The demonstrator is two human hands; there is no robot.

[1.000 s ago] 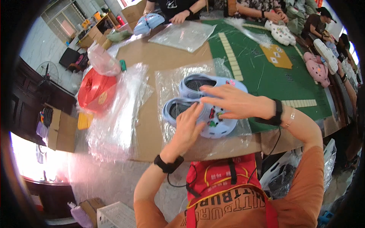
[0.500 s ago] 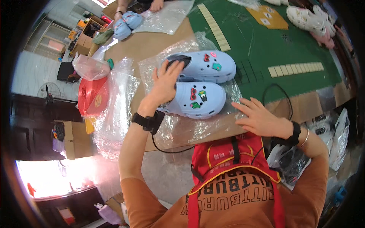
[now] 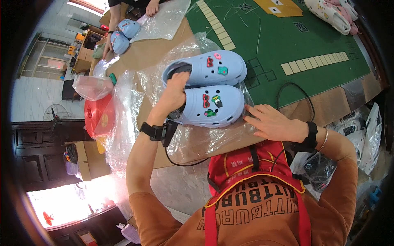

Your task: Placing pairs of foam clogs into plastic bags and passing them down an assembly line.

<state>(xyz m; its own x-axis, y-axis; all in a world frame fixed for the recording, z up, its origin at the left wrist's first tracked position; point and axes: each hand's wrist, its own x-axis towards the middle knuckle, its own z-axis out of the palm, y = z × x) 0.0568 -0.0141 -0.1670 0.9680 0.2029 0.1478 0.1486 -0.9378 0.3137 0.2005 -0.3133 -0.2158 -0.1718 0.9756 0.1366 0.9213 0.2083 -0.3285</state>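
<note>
Nearest the lower edge, an orange top under a red apron [image 3: 254, 192] is seen, with both forearms rising from it and a black band worn on each wrist. The right hand [image 3: 273, 123] is laid flat at about four o'clock from the shoes, fingers spread and pressed on the clear plastic bag [image 3: 205, 139], its fingertips just beside the toe of the nearer clog; nothing is clasped by it. The left hand [image 3: 174, 96] is closed over the heel end of the nearer light blue clog [image 3: 213, 106], at that shoe's nine o'clock, and the two hands are kept apart by the shoe's length. Coloured charms are fixed to the clog's top. A second light blue clog [image 3: 213, 67] is set touching it at twelve o'clock, both lying on the plastic on a brown cardboard sheet [image 3: 156, 53]. At nine o'clock a red bag [image 3: 98, 117] is seen beside loose plastic. Toward one o'clock a green mat [image 3: 303, 41] is spread. At eleven o'clock, well apart, another blue pair [image 3: 123, 35] is touched by another person's hand [image 3: 107, 50].
</note>
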